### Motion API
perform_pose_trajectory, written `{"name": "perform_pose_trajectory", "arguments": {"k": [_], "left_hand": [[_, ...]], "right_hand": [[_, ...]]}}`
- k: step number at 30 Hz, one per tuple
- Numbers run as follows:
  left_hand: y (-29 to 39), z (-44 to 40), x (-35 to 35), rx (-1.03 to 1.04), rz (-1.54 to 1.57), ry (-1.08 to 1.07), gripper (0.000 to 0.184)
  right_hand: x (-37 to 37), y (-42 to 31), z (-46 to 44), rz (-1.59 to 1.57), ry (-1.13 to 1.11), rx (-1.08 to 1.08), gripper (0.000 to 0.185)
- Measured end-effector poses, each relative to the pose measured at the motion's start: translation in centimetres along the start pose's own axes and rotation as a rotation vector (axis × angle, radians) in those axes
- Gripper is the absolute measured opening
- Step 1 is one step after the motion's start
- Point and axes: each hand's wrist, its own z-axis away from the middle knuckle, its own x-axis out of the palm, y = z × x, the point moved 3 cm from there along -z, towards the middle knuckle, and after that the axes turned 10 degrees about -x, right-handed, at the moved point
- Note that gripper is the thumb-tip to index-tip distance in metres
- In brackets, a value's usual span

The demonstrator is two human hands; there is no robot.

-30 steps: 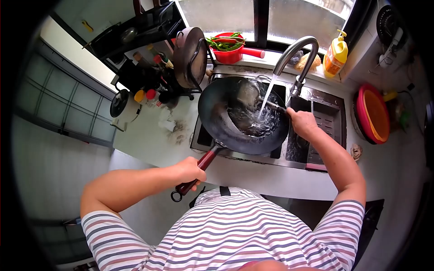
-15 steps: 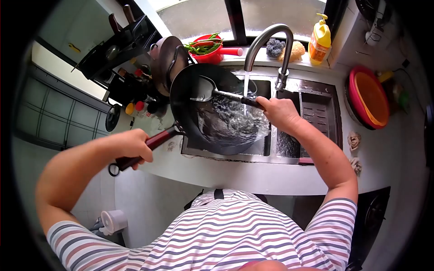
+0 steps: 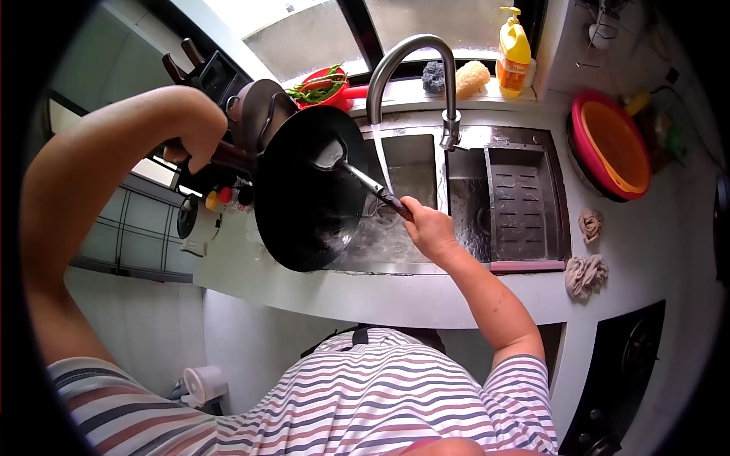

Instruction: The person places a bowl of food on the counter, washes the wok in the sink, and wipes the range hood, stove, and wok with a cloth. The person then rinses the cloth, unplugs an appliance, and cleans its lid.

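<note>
My left hand [image 3: 199, 131], raised at the left, is wrapped round the dark red handle [image 3: 232, 158] of a black wok [image 3: 293, 201]. The wok is tilted steeply on its side over the left part of the sink [image 3: 403, 163], its inside facing right. My right hand [image 3: 432, 232] grips the dark handle of a metal spatula [image 3: 363, 179], whose blade lies inside the wok. Water runs from the curved faucet [image 3: 414, 39] into the sink, just right of the wok. Little or no water shows in the wok.
Behind the sink are a red colander [image 3: 351, 93] with green peppers, a dark scrubber [image 3: 433, 77], a tan sponge [image 3: 471, 77] and a yellow bottle [image 3: 514, 57]. Red and orange basins [image 3: 614, 144] and crumpled cloths [image 3: 586, 275] lie right. A pan [image 3: 258, 114] stands upright behind the wok.
My left hand has lifted the handle up, and the wok has tipped over from nearly level. The swirling water has left it. My right hand and the spatula have moved left and down.
</note>
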Motion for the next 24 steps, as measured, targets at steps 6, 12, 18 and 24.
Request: {"name": "perform_pose_trajectory", "arguments": {"k": [6,12,18,24], "left_hand": [[1.3,2.2,-0.7,0.024,-0.387,0.398,0.018],[-0.3,2.2,2.0,-0.084,-0.311,0.544,0.014],[-1.5,2.3,7.7,-0.143,-0.129,0.627,0.012],[-4.7,3.5,18.5,-0.161,0.247,0.753,0.012]], "right_hand": [[0.0,-0.2,1.8,-0.047,-0.035,0.008,0.026],[0.6,-0.5,4.7,-0.032,-0.110,0.030,0.028],[-2.2,2.0,11.7,0.046,-0.190,0.130,0.031],[-3.7,3.3,18.3,-0.436,-0.135,0.526,0.034]]}}
